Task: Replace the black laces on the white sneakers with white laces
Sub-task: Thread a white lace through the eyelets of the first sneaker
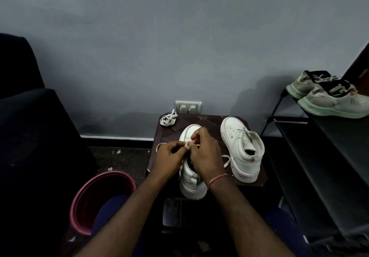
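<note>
Two white sneakers stand on a small dark stool (201,120). Both my hands work over the left sneaker (192,185). My left hand (167,160) pinches a white lace (159,145) at the eyelets, and a loop of it hangs off to the left. My right hand (205,153) pinches the same lace from the other side, fingertips nearly meeting the left ones. The right sneaker (242,149) stands alone with a white lace threaded in it, one end trailing at its left side. A bundled white lace (168,119) lies at the stool's far left corner.
A pink bucket (99,201) sits on the floor at the left of my knee. A black rack (319,157) at the right carries another pair of worn sneakers (329,97). A wall socket (188,107) is behind the stool. A dark seat fills the left side.
</note>
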{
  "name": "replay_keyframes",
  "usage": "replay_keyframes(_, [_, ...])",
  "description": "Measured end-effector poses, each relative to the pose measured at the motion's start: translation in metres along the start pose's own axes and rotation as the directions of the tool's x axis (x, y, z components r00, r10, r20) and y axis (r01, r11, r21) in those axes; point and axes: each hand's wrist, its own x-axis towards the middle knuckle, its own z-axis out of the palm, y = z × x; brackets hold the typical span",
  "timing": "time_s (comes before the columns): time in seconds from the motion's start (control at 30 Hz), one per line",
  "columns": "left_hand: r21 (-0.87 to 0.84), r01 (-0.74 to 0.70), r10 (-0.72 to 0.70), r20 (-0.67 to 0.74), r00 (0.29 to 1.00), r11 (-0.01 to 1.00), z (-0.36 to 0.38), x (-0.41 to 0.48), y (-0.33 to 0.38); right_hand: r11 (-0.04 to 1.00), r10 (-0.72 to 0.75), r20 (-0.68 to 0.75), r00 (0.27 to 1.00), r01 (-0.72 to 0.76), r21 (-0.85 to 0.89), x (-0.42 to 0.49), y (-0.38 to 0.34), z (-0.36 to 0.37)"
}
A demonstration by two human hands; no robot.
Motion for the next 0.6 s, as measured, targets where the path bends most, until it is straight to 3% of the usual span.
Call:
replay_keyframes(0.1, [-0.211, 0.164, -0.15, 0.081, 0.985, 0.964, -0.003, 0.006, 0.002, 0.998, 0.019, -0.025, 0.999, -0.018, 0.058, 0.002, 0.004, -0.004])
replay_keyframes(0.27, [-0.235, 0.243, -0.22, 0.119, 0.968, 0.941, 0.0, 0.015, 0.001, 0.998, 0.035, -0.009, 0.999, -0.034, 0.047, 0.002, 0.005, -0.007])
replay_keyframes(0.4, [-0.164, 0.15, -0.136, 0.096, 0.986, 0.975, 0.005, 0.014, 0.005, 0.999, 0.042, 0.006, 0.999, -0.043, 0.008, 0.002, 0.006, -0.007])
replay_keyframes(0.53, [0.055, -0.014, 0.019, -0.082, 0.996, 0.998, 0.007, 0.012, 0.006, 0.999, -0.007, 0.009, 1.0, 0.007, -0.05, 0.0, 0.008, -0.005])
replay_keyframes(0.6, [0.014, -0.03, 0.032, -0.184, 0.982, 0.999, 0.008, 0.011, 0.017, 0.996, -0.03, 0.023, 0.999, 0.031, -0.082, 0.001, 0.009, -0.006])
